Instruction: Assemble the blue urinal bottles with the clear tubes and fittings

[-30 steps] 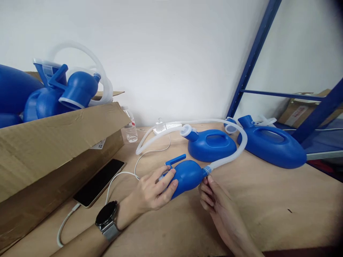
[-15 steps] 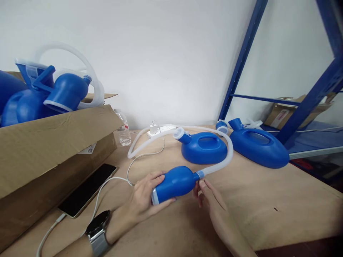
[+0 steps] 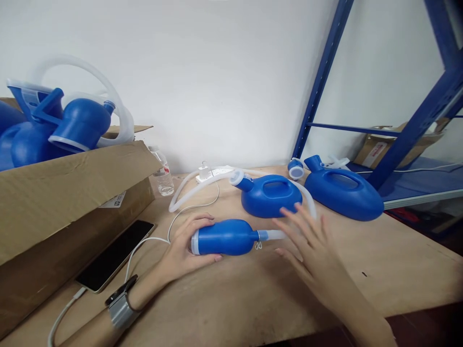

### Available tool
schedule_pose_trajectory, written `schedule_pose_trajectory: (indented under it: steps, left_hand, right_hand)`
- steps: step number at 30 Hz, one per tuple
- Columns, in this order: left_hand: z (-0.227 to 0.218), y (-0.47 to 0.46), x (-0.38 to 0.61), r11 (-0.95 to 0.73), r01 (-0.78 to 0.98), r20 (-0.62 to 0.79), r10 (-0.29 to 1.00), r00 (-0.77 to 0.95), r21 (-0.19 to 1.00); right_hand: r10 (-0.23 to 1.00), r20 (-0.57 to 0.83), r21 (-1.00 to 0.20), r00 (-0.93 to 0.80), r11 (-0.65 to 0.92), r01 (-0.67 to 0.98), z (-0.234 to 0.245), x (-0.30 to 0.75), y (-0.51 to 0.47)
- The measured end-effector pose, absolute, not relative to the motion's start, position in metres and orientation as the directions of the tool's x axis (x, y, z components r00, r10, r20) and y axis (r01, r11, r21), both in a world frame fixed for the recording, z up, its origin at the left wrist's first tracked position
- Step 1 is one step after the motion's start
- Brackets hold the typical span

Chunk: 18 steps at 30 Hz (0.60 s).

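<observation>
My left hand is wrapped round the wide end of a blue plastic urinal funnel, which lies level with its narrow neck to the right. A small metal spring clip sits at that neck, where a translucent hose joins it. My right hand is raised with spread fingers over the hose, holding nothing and hiding part of it. Behind, the hose loops to the capped mouth of a blue urinal bottle with a moulded handle.
A second blue bottle and a small blue funnel stand at the right, near a blue metal rack. At left are a cardboard box of blue parts, a phone on a cable, a water bottle and a power strip.
My right hand has let go of the neck and moved right, its fingers opening. The funnel has turned level in my left hand, and the clip at its neck now shows. The view has shifted slightly.
</observation>
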<state>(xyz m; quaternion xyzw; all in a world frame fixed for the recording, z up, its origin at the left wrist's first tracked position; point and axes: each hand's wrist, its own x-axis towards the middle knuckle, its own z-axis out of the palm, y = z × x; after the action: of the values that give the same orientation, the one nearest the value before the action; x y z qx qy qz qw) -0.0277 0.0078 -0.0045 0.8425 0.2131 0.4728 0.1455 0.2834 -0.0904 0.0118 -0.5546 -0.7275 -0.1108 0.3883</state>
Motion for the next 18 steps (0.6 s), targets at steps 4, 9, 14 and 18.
schedule_pose_trajectory:
  steps: [4, 9, 14, 18]
  left_hand:
    - [-0.012, 0.009, -0.021, -0.796, 0.201, 0.707, 0.602, 0.372, 0.571]
    - [-0.020, 0.012, -0.008, -0.493, 0.046, 0.486, 0.867, 0.113, 0.869]
    - [-0.016, -0.001, -0.002, -0.121, -0.043, 0.127, 0.862, 0.490, 0.992]
    - [-0.016, -0.020, 0.004, 0.024, -0.139, 0.074, 0.755, 0.652, 0.990]
  right_hand:
    - [0.866, 0.487, -0.519, -0.111, 0.390, 0.761, 0.010, 0.276, -0.087]
    - [0.913, 0.406, -0.745, 0.038, 0.306, 0.592, 0.012, 0.255, -0.091]
    - [0.910, 0.387, -0.819, 0.146, 0.267, 0.507, 0.006, 0.238, -0.091]
    - [0.929, 0.337, -0.853, 0.151, 0.233, 0.468, 0.003, 0.223, -0.094]
